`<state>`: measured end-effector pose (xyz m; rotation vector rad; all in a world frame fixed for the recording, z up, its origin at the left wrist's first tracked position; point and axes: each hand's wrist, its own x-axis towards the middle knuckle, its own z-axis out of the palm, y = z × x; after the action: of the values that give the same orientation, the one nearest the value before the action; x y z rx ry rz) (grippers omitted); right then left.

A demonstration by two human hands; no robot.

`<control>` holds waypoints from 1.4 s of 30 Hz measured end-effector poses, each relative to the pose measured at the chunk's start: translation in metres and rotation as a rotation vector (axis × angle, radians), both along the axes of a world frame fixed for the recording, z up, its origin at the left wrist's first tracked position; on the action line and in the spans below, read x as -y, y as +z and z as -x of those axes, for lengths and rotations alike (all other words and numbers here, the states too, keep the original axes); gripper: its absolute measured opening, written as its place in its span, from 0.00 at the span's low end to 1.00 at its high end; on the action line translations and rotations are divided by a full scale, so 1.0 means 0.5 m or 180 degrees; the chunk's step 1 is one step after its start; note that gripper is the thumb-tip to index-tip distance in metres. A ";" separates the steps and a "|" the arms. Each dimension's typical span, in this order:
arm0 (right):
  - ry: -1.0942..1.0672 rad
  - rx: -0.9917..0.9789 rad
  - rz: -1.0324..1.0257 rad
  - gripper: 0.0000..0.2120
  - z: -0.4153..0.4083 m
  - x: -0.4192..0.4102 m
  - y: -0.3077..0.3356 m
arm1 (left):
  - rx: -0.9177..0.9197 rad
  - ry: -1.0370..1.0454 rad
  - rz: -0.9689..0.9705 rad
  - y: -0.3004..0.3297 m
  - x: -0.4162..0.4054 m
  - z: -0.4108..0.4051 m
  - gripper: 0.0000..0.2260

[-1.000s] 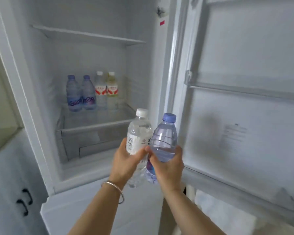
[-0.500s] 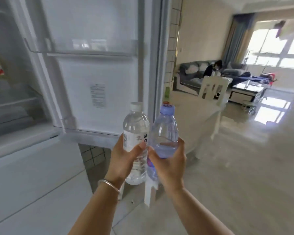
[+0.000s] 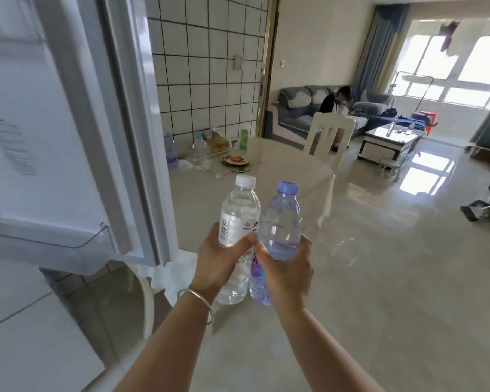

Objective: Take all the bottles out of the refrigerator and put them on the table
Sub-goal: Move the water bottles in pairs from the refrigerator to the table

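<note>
Clear plastic bottle with white cap (image 3: 239, 219), label bearing a barcode and partly legible Chinese characters, held upright by left hand (image 3: 216, 260), fingers clamped on it. Touching at 3 o'clock: violet-tinted bottle with lilac cap (image 3: 281, 222), gripped by right hand (image 3: 287, 268). Round beige desk (image 3: 280, 176) at 12 o'clock; open white refrigerator door (image 3: 54, 137) at 9.

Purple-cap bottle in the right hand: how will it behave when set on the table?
The purple-cap bottle looks thin-walled and clear, so it likely dents under the right hand. It seems partly full, so probably light. Tall and narrow, it may tip on the table.
</note>
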<state>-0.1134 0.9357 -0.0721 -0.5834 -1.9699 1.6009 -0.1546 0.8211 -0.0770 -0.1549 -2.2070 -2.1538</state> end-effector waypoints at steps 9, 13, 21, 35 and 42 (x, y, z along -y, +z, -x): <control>0.0219 0.0064 -0.0116 0.26 0.417 -0.158 0.044 | 0.0021 0.0217 -0.0147 0.027 -0.163 0.415 0.30; 0.0443 0.0061 -0.0248 0.28 0.576 -0.198 0.066 | 0.0052 0.0436 -0.0204 0.039 -0.199 0.564 0.27; 0.1276 0.0147 -0.0148 0.26 0.891 -0.203 0.025 | 0.0050 0.1246 -0.0111 -0.008 -0.189 0.829 0.30; 0.2575 0.0462 -0.0583 0.31 1.351 -0.005 -0.079 | 0.0434 0.2419 -0.0361 -0.109 -0.001 1.185 0.24; 0.2712 0.0838 -0.0729 0.38 1.525 0.146 -0.161 | 0.0620 0.2410 -0.0500 -0.192 0.140 1.338 0.26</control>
<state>-0.8761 0.8628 -0.1524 0.1993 -2.7767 1.7557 -0.8235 0.7510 -0.1729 0.7903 -1.7338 -1.9159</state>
